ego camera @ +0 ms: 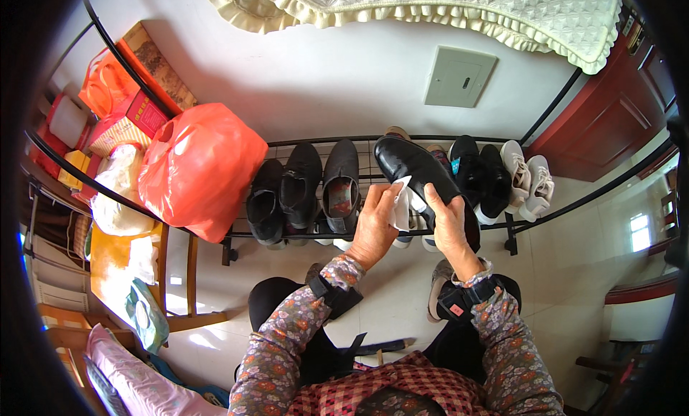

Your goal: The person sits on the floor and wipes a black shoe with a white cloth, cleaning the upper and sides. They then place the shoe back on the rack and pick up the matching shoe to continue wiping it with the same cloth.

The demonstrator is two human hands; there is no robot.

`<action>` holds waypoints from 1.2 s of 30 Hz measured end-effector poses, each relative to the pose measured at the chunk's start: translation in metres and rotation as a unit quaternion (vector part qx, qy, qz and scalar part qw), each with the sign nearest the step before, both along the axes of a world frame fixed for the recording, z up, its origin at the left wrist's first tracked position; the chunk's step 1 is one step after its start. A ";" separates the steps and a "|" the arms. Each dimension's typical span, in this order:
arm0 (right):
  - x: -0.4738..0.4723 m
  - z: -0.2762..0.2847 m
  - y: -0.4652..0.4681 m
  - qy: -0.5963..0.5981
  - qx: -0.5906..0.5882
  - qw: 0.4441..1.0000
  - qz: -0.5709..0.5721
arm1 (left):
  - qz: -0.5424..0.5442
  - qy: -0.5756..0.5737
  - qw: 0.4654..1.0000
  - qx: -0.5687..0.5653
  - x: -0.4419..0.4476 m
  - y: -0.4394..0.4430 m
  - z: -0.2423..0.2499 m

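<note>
My right hand [453,222] grips a shiny black leather shoe [412,160] by its side, thumb on top, with the toe pointing up and left. Pinched in my left hand [375,225] is a white wipe or tissue [400,206], which lies against the shoe's edge. Both hands are above the front of a black metal shoe rack [366,180]. Left of them on the rack stands a dark slip-on shoe [341,174] beside more black shoes [300,184]. To the right are black shoes with white soles [492,179] and a pair of white lace-up sneakers [537,187].
A full red plastic bag [202,168] sits at the rack's left, by boxes and a white bag [122,193]. A wooden chair [110,254] holds a wipes packet [146,314]. A quilted cover [430,2] hangs above; a red door [603,131] stands right.
</note>
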State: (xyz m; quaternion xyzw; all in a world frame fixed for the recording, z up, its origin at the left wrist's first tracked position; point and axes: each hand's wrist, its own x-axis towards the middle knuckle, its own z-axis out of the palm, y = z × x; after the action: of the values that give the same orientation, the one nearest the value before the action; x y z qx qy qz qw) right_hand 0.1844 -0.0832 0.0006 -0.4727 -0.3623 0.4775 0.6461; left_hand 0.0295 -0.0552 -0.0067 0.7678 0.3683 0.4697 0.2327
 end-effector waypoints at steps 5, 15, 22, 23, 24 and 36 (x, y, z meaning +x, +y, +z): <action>-0.007 0.001 -0.003 0.115 -0.020 0.993 0.024 | 0.087 0.012 0.996 0.034 -0.018 0.031 0.011; 0.000 0.003 -0.001 0.166 -0.040 0.985 0.010 | 0.016 0.018 1.000 0.020 -0.004 0.004 0.005; -0.010 -0.001 -0.004 0.166 -0.055 0.984 0.041 | 0.116 0.023 0.991 0.063 -0.030 0.042 0.018; -0.011 -0.001 -0.005 0.160 -0.049 0.985 0.050 | 0.132 0.027 0.989 0.065 -0.035 0.047 0.019; -0.011 -0.002 -0.005 0.154 -0.043 0.985 0.058 | 0.143 0.035 0.987 0.058 -0.037 0.049 0.019; 0.006 -0.004 0.006 0.312 -0.103 0.943 0.046 | -0.066 0.059 0.992 0.090 0.003 -0.018 0.007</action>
State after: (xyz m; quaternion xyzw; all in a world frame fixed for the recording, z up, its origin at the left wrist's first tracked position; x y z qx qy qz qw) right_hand 0.1907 -0.0771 -0.0037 -0.3470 -0.1129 0.6649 0.6518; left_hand 0.0322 -0.0733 0.0002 0.8349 0.2857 0.4383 0.1708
